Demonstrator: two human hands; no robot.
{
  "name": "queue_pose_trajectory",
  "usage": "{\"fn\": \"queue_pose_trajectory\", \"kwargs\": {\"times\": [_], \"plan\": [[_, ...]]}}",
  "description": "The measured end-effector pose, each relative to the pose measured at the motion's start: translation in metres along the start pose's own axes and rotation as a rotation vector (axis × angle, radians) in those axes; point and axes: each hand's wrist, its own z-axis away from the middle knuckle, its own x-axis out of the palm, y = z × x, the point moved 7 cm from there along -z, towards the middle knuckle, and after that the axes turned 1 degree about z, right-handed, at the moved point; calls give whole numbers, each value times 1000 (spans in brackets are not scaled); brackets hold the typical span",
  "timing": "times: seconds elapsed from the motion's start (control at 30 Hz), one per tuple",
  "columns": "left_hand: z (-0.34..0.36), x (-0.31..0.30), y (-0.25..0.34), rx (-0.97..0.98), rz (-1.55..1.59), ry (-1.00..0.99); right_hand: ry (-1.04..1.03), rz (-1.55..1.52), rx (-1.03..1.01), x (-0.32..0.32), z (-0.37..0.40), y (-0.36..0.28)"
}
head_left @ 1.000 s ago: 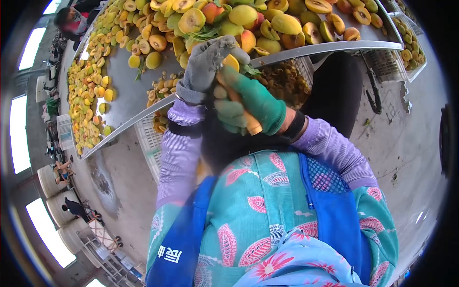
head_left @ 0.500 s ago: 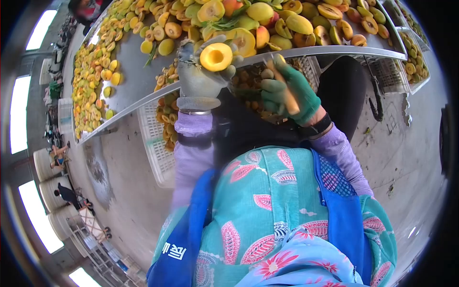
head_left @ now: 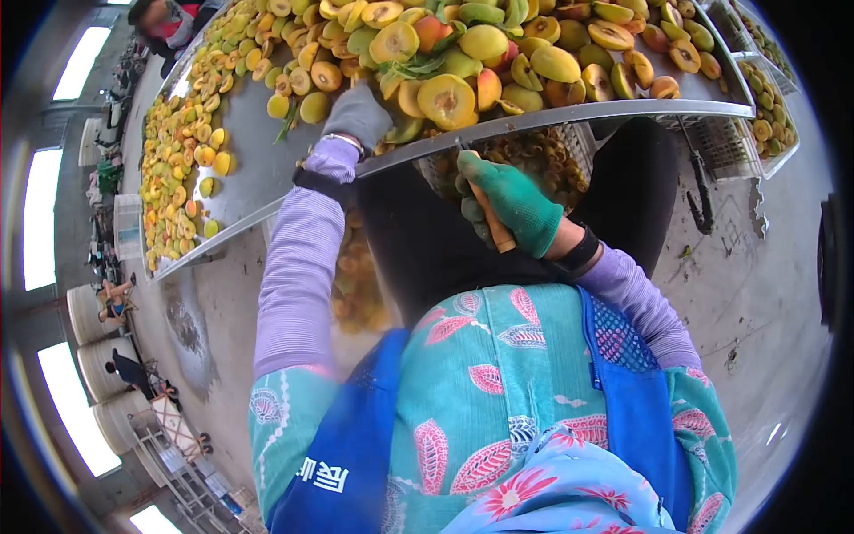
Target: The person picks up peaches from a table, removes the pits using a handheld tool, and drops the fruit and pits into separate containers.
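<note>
My left hand, in a grey glove, reaches over the metal table's front edge, back of the hand up. Its fingers are at the near side of the heap of halved yellow peaches and are mostly hidden. In a green glove, my right hand is closed around the wooden handle of a tool, held over my lap just below the table edge. A short dark metal end shows past the thumb; the tool's exact kind is unclear. Green leaves lie among the fruit.
The metal table has a raised rim, with more peach halves along its left side. Under it a crate holds peach pieces. Crates of fruit stand at right. Another person is at the far left corner.
My left hand has moved forward onto the table, and the pitted peach half it held no longer shows in it. My right hand has come slightly lower, still holding the tool.
</note>
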Motion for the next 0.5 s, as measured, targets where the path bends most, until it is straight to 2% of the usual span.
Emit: {"fn": "queue_pose_trajectory", "kwargs": {"times": [0.07,0.13,0.33,0.4,0.47,0.5], "plan": [[-3,-10,2,129,-17,-132,16,15,-40,-3,-1,-2],[1,-3,-22,668,-302,-9,26,54,-63,-3,-3,-9],[25,4,-35,621,95,42,-27,147,-228,10,-44,-8],[-5,23,-34,194,156,-90,-30,163,-225,11,-45,-11],[-18,26,-18,306,-42,-127,-8,166,-187,9,-36,-12],[-13,17,-26,102,189,-196,29,165,-205,4,-32,-14]]}}
